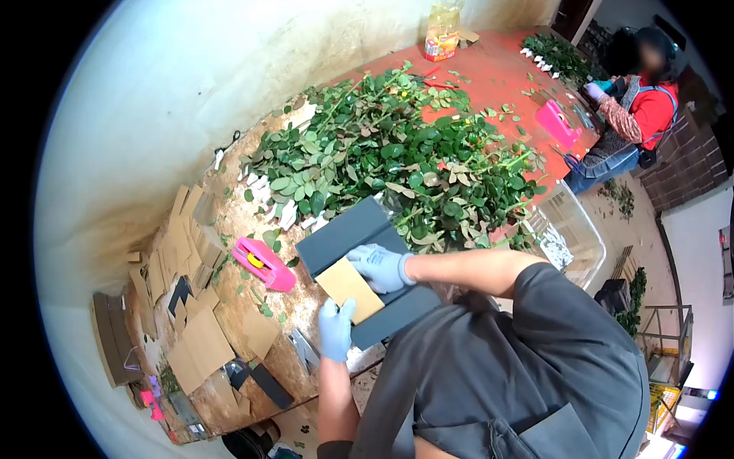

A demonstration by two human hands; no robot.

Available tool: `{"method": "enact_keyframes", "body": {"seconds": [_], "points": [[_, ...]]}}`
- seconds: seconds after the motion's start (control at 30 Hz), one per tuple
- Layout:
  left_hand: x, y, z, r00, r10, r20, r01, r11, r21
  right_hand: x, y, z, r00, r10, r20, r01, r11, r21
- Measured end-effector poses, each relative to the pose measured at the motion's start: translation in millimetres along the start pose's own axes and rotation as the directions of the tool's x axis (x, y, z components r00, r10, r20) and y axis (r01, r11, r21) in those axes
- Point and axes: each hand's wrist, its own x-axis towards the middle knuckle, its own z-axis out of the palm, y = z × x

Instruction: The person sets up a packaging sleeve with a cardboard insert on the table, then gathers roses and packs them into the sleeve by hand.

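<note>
A tan cardboard piece [350, 292] lies across a folded dark grey sheet [336, 236] at the table's front edge. My left hand [335, 329], in a light blue glove, pinches the lower left edge of the cardboard between thumb and fingers. Gloved alike, my right hand [378, 268] grips the cardboard's upper right edge, with its fingers bent over the dark sheet. To the left of the sheet is a pink tape dispenser [264, 264] with a yellow core. A stapler-like metal tool [304, 350] rests left of my left hand.
Leafy rose stems [397, 145] form a large heap behind the sheet. Cardboard pieces [202, 348] are stacked on the left. A clear plastic bin [585, 229] stands at the right. Farther off, a co-worker [650, 115] is beside a second pink dispenser [558, 124] on the red surface.
</note>
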Motion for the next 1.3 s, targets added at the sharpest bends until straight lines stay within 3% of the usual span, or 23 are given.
{"method": "enact_keyframes", "body": {"seconds": [0.03,0.1,0.13,0.17,0.2,0.23,0.3,0.33,0.4,0.47,0.53,0.57,0.6,0.63,0.67,0.73,0.8,0.87,1.07,1.13,1.2,1.27,1.3], "points": [[1.8,-2.7,0.8,1.0,-0.013,-0.008,0.013,1.0,0.0,3.2,4.0,-7.5,0.991,0.046,0.129,-0.057,0.995,0.081],[7.3,-11.3,-0.9,0.996,0.039,-0.082,-0.016,0.966,0.258,6.9,8.9,-20.3,0.97,0.09,0.228,-0.158,0.94,0.303],[8.8,-10.4,-0.9,0.994,0.023,-0.103,0.004,0.967,0.254,8.4,8.7,-24.1,0.953,0.098,0.287,-0.219,0.877,0.427],[9.9,-9.7,-0.3,0.996,-0.011,-0.085,0.036,0.953,0.302,7.4,0.2,-26.8,0.874,0.162,0.458,-0.476,0.476,0.74],[7.0,-10.5,0.0,0.996,-0.045,-0.076,0.068,0.937,0.342,11.1,-3.5,-35.5,0.765,0.231,0.601,-0.613,0.548,0.57],[10.8,-19.0,2.4,0.999,0.037,-0.038,-0.031,0.989,0.146,9.8,-13.2,-38.0,0.73,0.343,0.592,-0.653,0.608,0.452],[12.3,-22.2,-0.7,0.997,0.045,-0.062,-0.033,0.983,0.183,15.3,-24.7,-43.3,0.669,0.52,0.531,-0.691,0.699,0.185],[12.0,-21.9,-0.1,0.998,0.045,-0.033,-0.036,0.97,0.239,14.2,-24.8,-39.6,0.684,0.546,0.484,-0.697,0.685,0.214],[8.6,-24.3,4.0,0.991,0.071,-0.11,-0.058,0.991,0.116,18.9,-19.1,-38.0,0.625,0.573,0.53,-0.733,0.663,0.149],[5.6,-19.7,6.1,0.965,-0.184,-0.189,0.143,0.967,-0.212,24.3,-17.1,-39.3,0.599,0.574,0.559,-0.748,0.649,0.135],[0.9,-17.6,5.7,0.964,-0.172,-0.201,0.119,0.961,-0.251,27.4,-18.8,-44.8,0.568,0.59,0.574,-0.763,0.639,0.098],[-3.4,-16.6,6.2,0.95,0.037,-0.31,-0.005,0.995,0.103,29.0,-19.6,-49.0,0.578,0.57,0.584,-0.741,0.667,0.081],[-8.9,-7.2,7.3,0.905,0.264,-0.334,-0.09,0.885,0.456,30.0,-19.4,-48.9,0.576,0.569,0.587,-0.738,0.671,0.075],[-14.8,1.8,6.7,0.9,0.331,-0.284,-0.13,0.824,0.551,31.5,-19.4,-47.7,0.557,0.595,0.579,-0.751,0.658,0.046],[-20.6,8.6,7.1,0.9,0.331,-0.284,-0.13,0.825,0.55,32.3,-19.4,-45.8,0.537,0.623,0.569,-0.766,0.643,0.019],[-31.9,18.7,8.7,0.926,0.377,0.023,-0.286,0.659,0.696,33.4,-16.9,-42.8,0.536,0.63,0.561,-0.758,0.652,-0.008],[-42.3,29.3,15.3,0.947,0.296,0.124,-0.294,0.644,0.706,35.5,-15.2,-40.5,0.512,0.639,0.574,-0.758,0.65,-0.049],[-49.7,43.4,27.9,0.931,0.164,0.325,-0.363,0.34,0.868,38.2,-16.9,-41.4,0.47,0.644,0.604,-0.784,0.619,-0.049],[-44.7,32.1,39.5,0.939,0.168,0.302,-0.332,0.198,0.922,47.7,-23.7,-50.5,0.325,0.659,0.678,-0.809,0.565,-0.161],[-41.7,30.4,38.8,0.936,0.168,0.309,-0.336,0.169,0.927,47.3,-31.6,-53.1,0.617,0.625,0.479,-0.497,0.781,-0.379],[-36.2,25.0,37.5,0.942,0.152,0.299,-0.327,0.214,0.921,40.5,-35.8,-53.5,0.701,0.561,0.44,-0.381,0.816,-0.435],[-35.3,16.2,36.9,0.939,0.157,0.307,-0.334,0.195,0.922,28.3,-47.9,-40.3,0.91,0.337,0.241,-0.167,0.831,-0.531],[-35.5,13.1,36.7,0.942,0.157,0.297,-0.323,0.18,0.929,24.8,-46.0,-37.3,0.976,0.127,0.178,-0.026,0.876,-0.481]]}}
